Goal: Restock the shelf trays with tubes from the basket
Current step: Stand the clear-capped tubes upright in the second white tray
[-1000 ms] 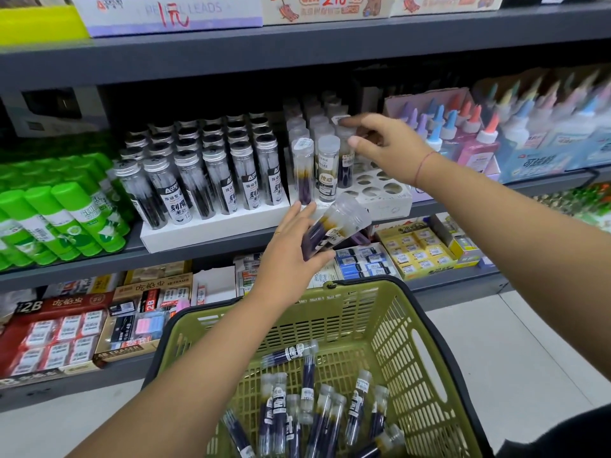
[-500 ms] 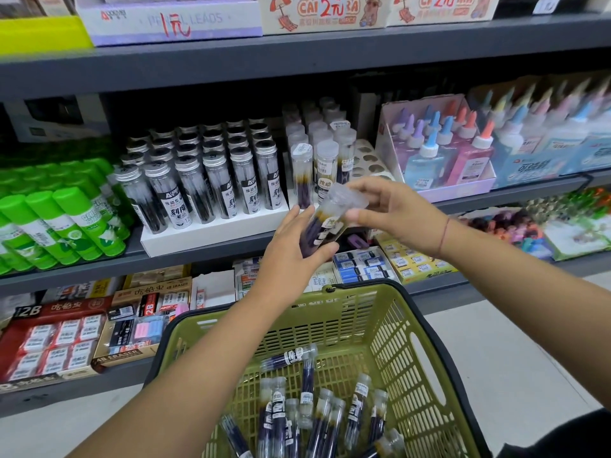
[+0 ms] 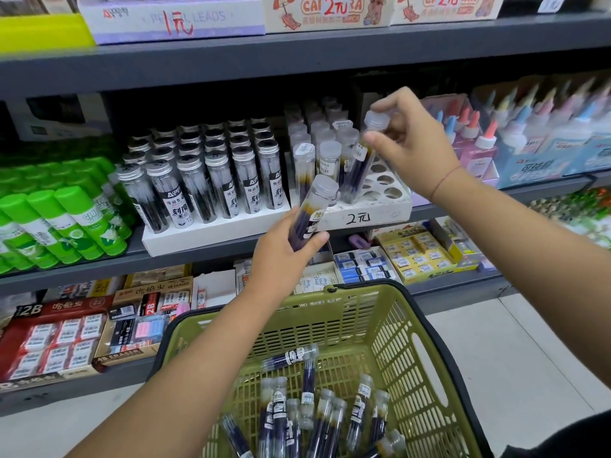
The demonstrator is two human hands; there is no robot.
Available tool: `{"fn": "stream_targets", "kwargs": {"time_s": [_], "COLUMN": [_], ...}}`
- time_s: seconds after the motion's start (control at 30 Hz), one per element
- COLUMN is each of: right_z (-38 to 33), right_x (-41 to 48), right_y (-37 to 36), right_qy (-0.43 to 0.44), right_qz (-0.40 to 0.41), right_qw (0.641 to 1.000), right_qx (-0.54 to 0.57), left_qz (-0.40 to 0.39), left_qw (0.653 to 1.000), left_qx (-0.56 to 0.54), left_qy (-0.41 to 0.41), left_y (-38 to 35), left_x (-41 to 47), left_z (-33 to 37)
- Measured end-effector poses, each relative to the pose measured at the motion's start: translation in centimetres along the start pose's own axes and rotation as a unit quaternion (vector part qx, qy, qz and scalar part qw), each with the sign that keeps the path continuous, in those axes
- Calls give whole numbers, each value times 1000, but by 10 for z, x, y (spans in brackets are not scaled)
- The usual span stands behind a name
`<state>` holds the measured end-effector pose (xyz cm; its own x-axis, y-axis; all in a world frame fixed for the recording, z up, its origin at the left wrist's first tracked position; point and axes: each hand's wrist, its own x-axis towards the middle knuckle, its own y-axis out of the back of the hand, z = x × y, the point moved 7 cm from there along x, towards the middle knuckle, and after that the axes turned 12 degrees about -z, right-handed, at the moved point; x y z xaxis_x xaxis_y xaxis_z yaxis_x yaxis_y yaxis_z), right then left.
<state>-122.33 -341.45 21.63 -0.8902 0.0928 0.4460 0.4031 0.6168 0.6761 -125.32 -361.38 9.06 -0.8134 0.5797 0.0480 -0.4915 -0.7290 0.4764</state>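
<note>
Head view, hands [image 3: 284, 249] [image 3: 413, 150] raised, gripping tubes [image 3: 315, 203] [image 3: 358, 160]

Clear, glossy plastic tubes [image 3: 309, 381] with frosted plastic caps lie in a matt olive-green plastic lattice basket [image 3: 401, 358]. The shelf [image 3: 297, 57] looks like smooth grey painted metal. The tray [image 3: 373, 215] is matt white. The silver-capped tubes [image 3: 195, 188] have shiny, metal-look lids.

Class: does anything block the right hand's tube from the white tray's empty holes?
Nothing visible does. The right hand holds the tube tilted over the white tray; empty holes lie open beside its lower end.
</note>
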Motion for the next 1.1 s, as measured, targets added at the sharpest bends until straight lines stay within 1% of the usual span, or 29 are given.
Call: {"fn": "stream_targets", "kwargs": {"time_s": [0.13,0.2,0.43,0.57,0.63,0.73,0.87,1.1], "right_z": [-7,-9,4,6,8,11,12,12], "right_x": [3,3,5,13,12,10,9,8], "right_y": [-3,-5,-9,-11,-16,-20,-20,-21], "right_qy": [-5,-2,-20,-20,-16,-13,-10,-24], "right_qz": [-42,-45,-25,-40,-46,-35,-26,-38], "right_qw": [997,996,999,999,999,999,1000,998], "right_qx": [-61,-70,20,-10,-7,12,9,-49], "left_qz": [-2,-3,-1,1,3,2,5,7], "left_qw": [1000,1000,1000,1000,1000,1000,1000,1000], "left_qx": [-1,-1,-6,-7,-6,-9,-8,-24], "left_qy": [1,-1,-2,1,3,2,2,8], "left_y": [0,-1,-1,-2,-2,-2,-2,-2], "left_x": [2,3,2,1,-1,-1,-1,-2], "left_z": [-4,-4,-5,-3,-2,-1,1,2]}}
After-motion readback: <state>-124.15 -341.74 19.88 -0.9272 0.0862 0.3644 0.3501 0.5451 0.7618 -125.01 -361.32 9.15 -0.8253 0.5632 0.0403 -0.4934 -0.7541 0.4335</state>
